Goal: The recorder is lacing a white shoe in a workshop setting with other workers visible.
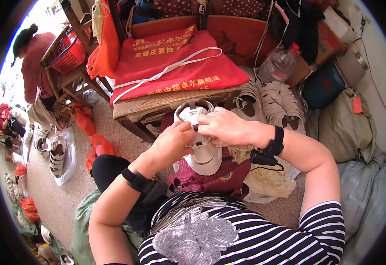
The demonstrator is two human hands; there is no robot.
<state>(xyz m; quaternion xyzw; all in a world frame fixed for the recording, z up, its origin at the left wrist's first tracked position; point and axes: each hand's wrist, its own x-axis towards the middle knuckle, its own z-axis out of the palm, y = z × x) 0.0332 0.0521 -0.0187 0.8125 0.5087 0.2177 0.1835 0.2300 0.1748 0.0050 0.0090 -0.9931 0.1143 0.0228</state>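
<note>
A cream-white shoe (pixel 204 160) with a brown-edged collar lies across my lap, its rounded toe towards me and its opening away. My left hand (pixel 172 143) is closed at the shoe's upper, fingers bent at the left side of the throat. From the right, my right hand (pixel 224 126) is closed over the upper near the tongue, fingertips meeting those of the left. Whatever fine part is pinched between the fingertips is too small and hidden to make out. Beneath the shoe lies a maroon cloth (pixel 186 182) with a small rainbow patch.
Just beyond the shoe stands a wooden bench (pixel 133 108) covered by a red printed cloth bag (pixel 162 62) with a white cord. Strappy shoes (pixel 283 106) and pale strands (pixel 270 183) lie to the right. Several shoes (pixel 57 152) and another person (pixel 38 66) are at left.
</note>
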